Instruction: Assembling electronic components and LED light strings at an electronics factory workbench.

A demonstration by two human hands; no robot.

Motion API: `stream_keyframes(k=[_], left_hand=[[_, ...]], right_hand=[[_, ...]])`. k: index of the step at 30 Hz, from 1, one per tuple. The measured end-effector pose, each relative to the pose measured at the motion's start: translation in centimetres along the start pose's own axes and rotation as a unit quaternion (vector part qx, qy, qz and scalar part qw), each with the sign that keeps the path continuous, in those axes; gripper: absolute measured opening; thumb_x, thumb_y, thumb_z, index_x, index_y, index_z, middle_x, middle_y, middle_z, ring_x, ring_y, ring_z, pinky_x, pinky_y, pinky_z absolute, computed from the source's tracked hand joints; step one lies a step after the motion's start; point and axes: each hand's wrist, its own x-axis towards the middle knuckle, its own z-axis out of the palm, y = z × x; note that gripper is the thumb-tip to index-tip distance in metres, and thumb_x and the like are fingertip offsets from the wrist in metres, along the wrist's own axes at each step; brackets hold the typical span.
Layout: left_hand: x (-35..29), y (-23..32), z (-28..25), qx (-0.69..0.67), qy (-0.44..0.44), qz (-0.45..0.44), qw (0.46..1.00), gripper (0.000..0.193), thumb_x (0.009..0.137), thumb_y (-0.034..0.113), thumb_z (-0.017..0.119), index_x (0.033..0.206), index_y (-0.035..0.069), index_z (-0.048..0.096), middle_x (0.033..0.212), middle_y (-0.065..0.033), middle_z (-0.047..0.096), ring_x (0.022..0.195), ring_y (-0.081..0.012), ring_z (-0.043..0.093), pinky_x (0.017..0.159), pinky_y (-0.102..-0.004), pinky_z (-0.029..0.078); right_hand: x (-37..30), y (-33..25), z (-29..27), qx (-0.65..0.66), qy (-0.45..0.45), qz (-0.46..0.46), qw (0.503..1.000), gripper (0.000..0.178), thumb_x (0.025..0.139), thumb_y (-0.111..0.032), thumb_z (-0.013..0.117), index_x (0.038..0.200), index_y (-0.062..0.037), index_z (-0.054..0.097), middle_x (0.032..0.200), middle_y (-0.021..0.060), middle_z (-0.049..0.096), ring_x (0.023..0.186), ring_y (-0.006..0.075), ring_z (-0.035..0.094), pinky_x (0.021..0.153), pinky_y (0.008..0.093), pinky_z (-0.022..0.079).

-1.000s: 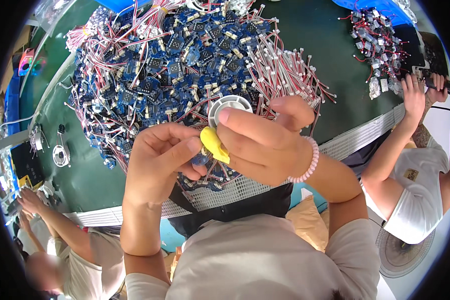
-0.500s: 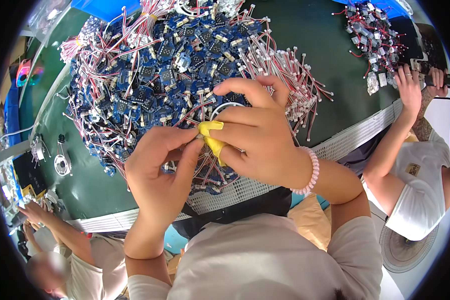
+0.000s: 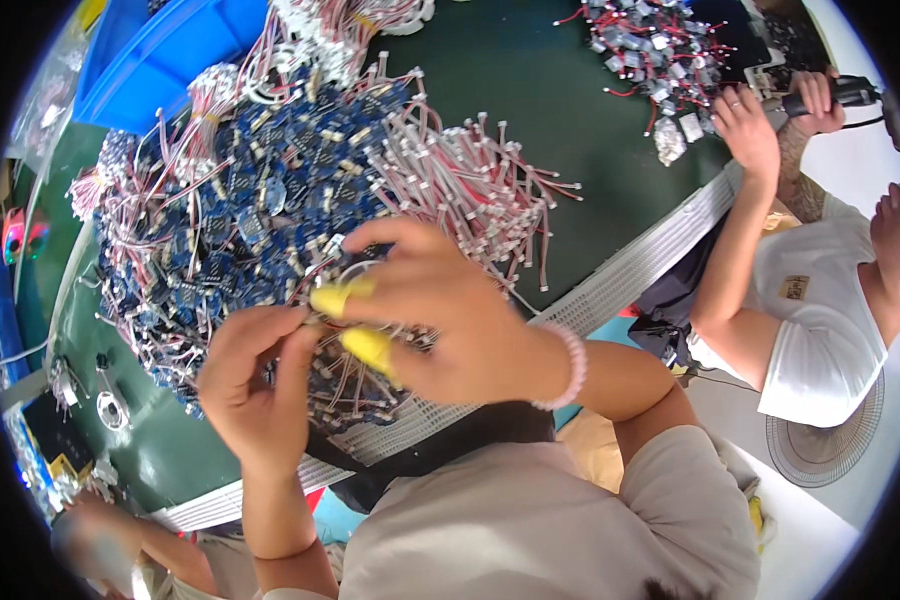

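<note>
A broad heap of blue, roughly square circuit boards tangled with thin wires lay on a dark green desk, and both of the person's hands were raised over its near edge. The left hand, bare, had its thumb and forefinger tips drawn together above that edge; whether anything small sat between them could not be told. The right hand, just right of it over the same near edge, wore yellow, thin finger covers on the thumb and one finger. Those two covered fingers stood slightly parted, while another finger was lifted clear of them. A white, curved rim of a round part showed beyond the right hand, over the near side of the heap; the hand hid most of it, so whether the fingers gripped it could not be told.

Against the heap's right side lay a sheaf of red-and-white wires with small white connectors. A blue, rectangular plastic bin stood beyond the heap's far left. Well right of the heap, a co-worker's hand gripped a black, cylindrical handle near a pile of small grey parts with red wires.
</note>
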Motion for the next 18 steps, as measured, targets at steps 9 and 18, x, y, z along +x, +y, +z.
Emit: stream_keyframes(k=[9, 18], left_hand=[[-0.2, -0.4, -1.6, -0.111, 0.012, -0.157, 0.981, 0.016, 0.085, 0.001, 0.058, 0.101, -0.002, 0.056, 0.088, -0.0089, 0.062, 0.067, -0.01, 0.059, 0.052, -0.0184, 0.048], [-1.3, -1.0, -1.3, -0.132, 0.027, -0.182, 0.974, 0.017, 0.085, 0.002, 0.056, 0.102, -0.001, 0.055, 0.086, -0.0083, 0.06, 0.064, -0.0112, 0.058, 0.049, -0.0182, 0.045]], right_hand=[[0.3, 5.0, -11.0, -0.357, 0.1, 0.096, 0.924, 0.018, 0.068, -0.002, 0.07, 0.086, -0.003, 0.067, 0.082, 0.0079, 0.064, 0.078, 0.0239, 0.053, 0.067, 0.0329, 0.043], [1.0, 6.4, -9.9, -0.416, 0.062, 0.085, 0.903, 0.014, 0.06, -0.002, 0.064, 0.072, -0.0087, 0.065, 0.078, 0.0027, 0.061, 0.081, 0.0232, 0.05, 0.065, 0.0341, 0.047]])
